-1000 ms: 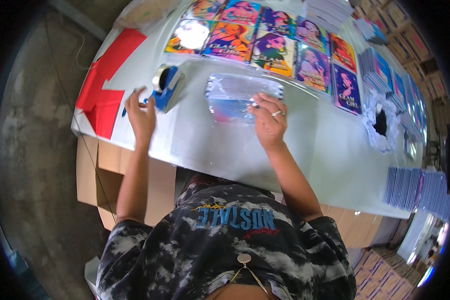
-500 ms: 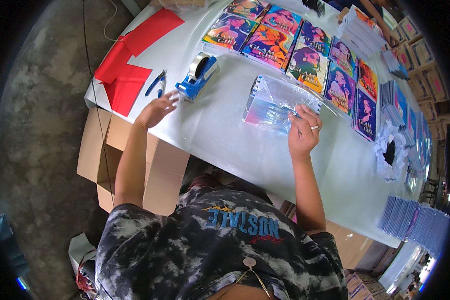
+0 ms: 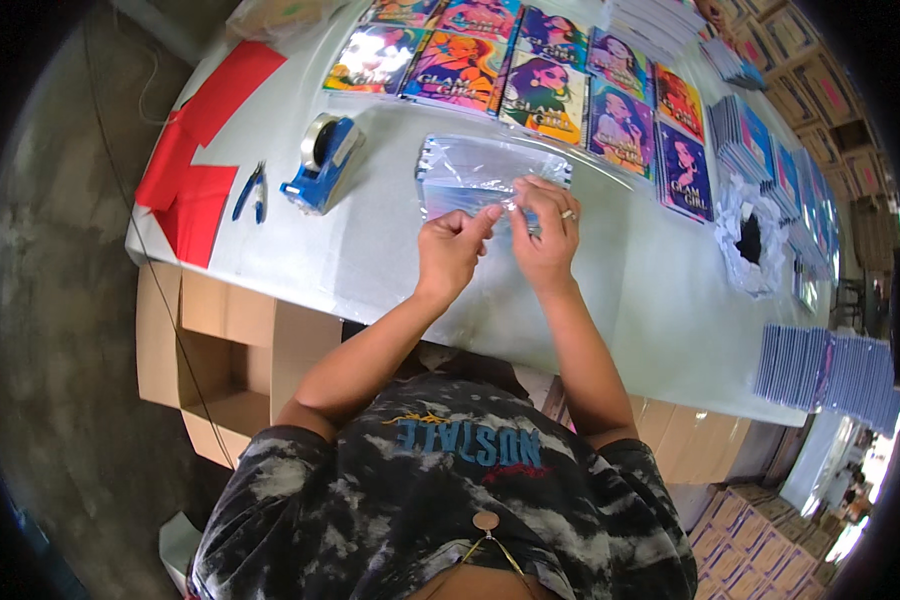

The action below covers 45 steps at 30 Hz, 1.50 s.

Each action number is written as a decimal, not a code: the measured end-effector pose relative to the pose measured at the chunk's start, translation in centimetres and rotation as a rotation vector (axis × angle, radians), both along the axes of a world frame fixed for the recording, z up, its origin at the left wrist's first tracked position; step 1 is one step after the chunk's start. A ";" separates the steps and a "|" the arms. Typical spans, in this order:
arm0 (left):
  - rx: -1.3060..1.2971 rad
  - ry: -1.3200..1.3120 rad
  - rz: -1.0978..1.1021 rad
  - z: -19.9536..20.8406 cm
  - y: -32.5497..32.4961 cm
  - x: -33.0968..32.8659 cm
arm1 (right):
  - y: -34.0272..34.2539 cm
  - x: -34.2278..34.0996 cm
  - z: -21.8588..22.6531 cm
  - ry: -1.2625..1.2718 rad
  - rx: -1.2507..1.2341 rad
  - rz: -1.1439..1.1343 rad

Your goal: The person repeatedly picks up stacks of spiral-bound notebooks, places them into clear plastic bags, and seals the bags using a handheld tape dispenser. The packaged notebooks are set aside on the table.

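A bundle of spiral-bound notebooks (image 3: pixel 460 185) lies on the table before me, covered in loose, shiny clear plastic wrap (image 3: pixel 488 168). My left hand (image 3: pixel 448 252) is closed at the bundle's near side, thumb and fingers pinching the wrap. Close beside it, my right hand (image 3: pixel 545 232), with a ring on one finger, also pinches the wrap at the near right part. The two sets of fingertips almost meet. To the left stands a blue tape dispenser (image 3: pixel 322 175) with a roll of clear tape. Blue-handled cutters (image 3: pixel 252 192) lie left of the dispenser.
Rows of colourful notebooks (image 3: pixel 542 98) cover the far side. Red cloth (image 3: pixel 202 190) lies at the left end. On the right are a crumpled white plastic ring (image 3: pixel 750 240) and stacked notebooks (image 3: pixel 820 368). An opened cardboard box (image 3: pixel 225 340) stands below the left front edge.
My left hand has moved right, from near the tape dispenser to the wrapped bundle, and closed on the wrap. My right hand stays at the bundle. The view has shifted.
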<state>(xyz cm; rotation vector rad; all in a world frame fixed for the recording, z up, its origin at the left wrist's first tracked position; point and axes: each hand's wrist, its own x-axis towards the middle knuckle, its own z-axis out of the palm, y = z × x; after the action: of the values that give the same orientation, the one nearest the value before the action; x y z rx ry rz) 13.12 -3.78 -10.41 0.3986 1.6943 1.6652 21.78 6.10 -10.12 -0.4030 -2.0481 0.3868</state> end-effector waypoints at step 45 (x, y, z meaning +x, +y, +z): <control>1.160 1.345 -1.153 7.7 43.3 58.2 | 17.7 69.4 9.7 -0.247 -0.051 -1.394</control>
<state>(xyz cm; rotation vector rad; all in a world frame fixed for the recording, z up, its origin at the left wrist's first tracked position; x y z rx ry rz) 71.35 39.53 -2.73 2.7980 0.4238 1.1441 91.21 23.81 -0.42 -1.7799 -1.4991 -0.4882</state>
